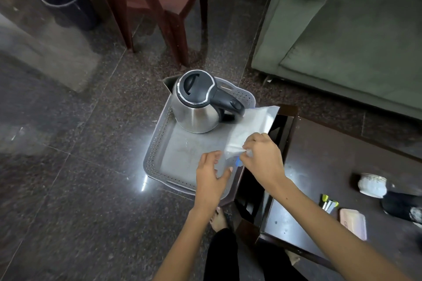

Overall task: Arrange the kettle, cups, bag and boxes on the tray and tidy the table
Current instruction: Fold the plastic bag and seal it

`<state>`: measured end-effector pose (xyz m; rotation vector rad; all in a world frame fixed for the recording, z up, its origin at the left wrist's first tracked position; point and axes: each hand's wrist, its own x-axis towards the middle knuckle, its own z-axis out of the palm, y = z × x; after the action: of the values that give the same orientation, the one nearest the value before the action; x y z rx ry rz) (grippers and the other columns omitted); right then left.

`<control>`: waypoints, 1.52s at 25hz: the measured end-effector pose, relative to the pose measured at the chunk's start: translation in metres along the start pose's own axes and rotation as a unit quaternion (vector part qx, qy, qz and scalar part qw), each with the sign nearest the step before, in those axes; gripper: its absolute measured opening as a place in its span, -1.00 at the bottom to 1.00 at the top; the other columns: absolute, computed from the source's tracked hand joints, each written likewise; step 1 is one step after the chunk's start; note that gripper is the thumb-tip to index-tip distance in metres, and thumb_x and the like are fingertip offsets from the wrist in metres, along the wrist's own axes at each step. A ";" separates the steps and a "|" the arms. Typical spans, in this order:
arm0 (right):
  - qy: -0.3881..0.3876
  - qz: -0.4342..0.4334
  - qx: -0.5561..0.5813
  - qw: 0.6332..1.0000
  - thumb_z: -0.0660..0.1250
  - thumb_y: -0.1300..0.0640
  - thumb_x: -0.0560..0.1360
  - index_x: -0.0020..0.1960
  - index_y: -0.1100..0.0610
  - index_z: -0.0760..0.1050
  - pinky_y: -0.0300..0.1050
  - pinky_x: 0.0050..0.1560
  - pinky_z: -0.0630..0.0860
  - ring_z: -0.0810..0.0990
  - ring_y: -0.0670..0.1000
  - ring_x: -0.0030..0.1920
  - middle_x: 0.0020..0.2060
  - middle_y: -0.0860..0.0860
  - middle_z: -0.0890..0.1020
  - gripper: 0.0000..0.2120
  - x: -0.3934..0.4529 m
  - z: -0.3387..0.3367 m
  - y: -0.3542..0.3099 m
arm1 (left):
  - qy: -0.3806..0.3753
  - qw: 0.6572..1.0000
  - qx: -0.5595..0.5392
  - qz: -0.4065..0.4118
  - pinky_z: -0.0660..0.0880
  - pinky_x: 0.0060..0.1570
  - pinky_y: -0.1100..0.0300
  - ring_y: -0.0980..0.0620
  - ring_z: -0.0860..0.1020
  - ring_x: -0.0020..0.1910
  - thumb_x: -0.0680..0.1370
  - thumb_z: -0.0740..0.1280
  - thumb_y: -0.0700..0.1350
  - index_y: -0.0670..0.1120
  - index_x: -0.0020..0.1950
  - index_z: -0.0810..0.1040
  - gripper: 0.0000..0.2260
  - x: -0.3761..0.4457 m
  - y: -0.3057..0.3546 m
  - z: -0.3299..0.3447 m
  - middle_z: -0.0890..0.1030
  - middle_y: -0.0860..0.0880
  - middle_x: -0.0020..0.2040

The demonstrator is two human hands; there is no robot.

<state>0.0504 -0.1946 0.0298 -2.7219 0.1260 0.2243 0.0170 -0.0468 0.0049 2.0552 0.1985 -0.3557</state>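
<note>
A steel kettle (196,107) with a black lid and handle stands upright at the far end of a grey perforated tray (159,143). The tray overhangs the left end of a dark wooden table (319,166). A white bag (251,125) lies over the tray's right side, next to the kettle's handle. My right hand (262,157) pinches the bag's near edge. My left hand (211,173) rests on the bag's near corner over the tray, fingers apart. On the table to the right lie a white patterned cup (372,185) on its side, a pink box (354,223) and small sachets (328,203).
A green sofa (342,29) stands behind the table on the right. A brown wooden chair (155,7) and two dark bins (66,0) stand on the speckled stone floor at the back left. My bare foot (219,219) is below the tray. Dark fabric (402,205) lies at the table's right edge.
</note>
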 end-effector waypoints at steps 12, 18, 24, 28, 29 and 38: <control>0.017 0.272 0.486 0.830 0.47 0.27 0.27 -0.36 0.11 0.66 -0.34 -0.23 0.51 0.61 -0.12 -0.29 -0.39 -0.06 0.65 -0.91 -0.112 -0.057 0.138 | -0.009 0.993 -0.080 0.085 0.55 -0.03 0.31 0.16 0.60 -0.02 0.38 0.53 -0.16 0.02 0.07 0.51 -0.67 -0.083 0.043 0.105 0.61 0.10 -0.03; -0.078 0.414 0.717 0.555 0.42 0.27 0.34 -0.35 0.16 0.61 -0.26 -0.21 0.63 0.57 -0.10 -0.21 -0.29 0.00 0.55 -0.89 -0.128 -0.037 0.196 | -0.080 0.992 -0.036 0.092 0.57 -0.05 0.07 0.01 0.61 -0.13 0.46 0.45 -0.21 -0.16 -0.06 0.66 -0.92 -0.087 0.038 0.138 0.66 -0.03 -0.11; -0.006 0.396 0.671 0.626 0.35 0.02 0.50 0.09 0.20 0.55 -0.15 -0.17 0.65 0.65 0.04 0.01 0.00 0.12 0.65 -0.73 -0.142 -0.027 0.192 | -0.138 0.989 -0.035 0.034 0.58 -0.17 0.23 -0.05 0.66 -0.19 0.45 0.47 -0.18 -0.18 -0.14 0.69 -0.92 -0.088 0.063 0.130 0.69 -0.07 -0.23; 0.073 0.317 0.524 0.788 0.39 0.05 0.48 -0.05 0.08 0.62 -0.21 -0.36 0.61 0.66 -0.03 -0.12 -0.16 0.02 0.68 -0.88 -0.169 -0.044 0.168 | -0.121 0.990 -0.059 0.029 0.63 -0.12 0.16 0.03 0.68 -0.23 0.40 0.51 -0.20 -0.17 -0.15 0.71 -0.93 -0.100 0.081 0.128 0.71 -0.05 -0.25; 0.067 0.282 0.528 0.799 0.41 0.03 0.46 -0.13 0.05 0.63 -0.19 -0.36 0.62 0.68 -0.02 -0.16 -0.23 0.02 0.69 -0.90 -0.176 -0.049 0.159 | -0.117 0.990 -0.067 0.027 0.62 -0.13 0.18 0.05 0.68 -0.24 0.39 0.52 -0.20 -0.17 -0.15 0.71 -0.93 -0.103 0.086 0.129 0.71 -0.05 -0.26; 0.040 0.289 0.583 0.758 0.44 0.22 0.43 -0.23 0.29 0.60 -0.21 -0.34 0.57 0.71 0.05 -0.28 -0.31 0.20 0.70 -0.87 -0.174 -0.071 0.142 | -0.197 0.976 -0.020 0.091 0.61 -0.09 0.26 0.09 0.65 -0.11 0.33 0.52 -0.34 -0.06 0.02 0.69 -0.69 -0.109 0.093 0.121 0.68 0.00 -0.07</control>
<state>-0.1273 -0.3432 0.0699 -1.3640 0.8262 0.1210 -0.0799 -0.1966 0.0625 1.9015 -0.2217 -0.6278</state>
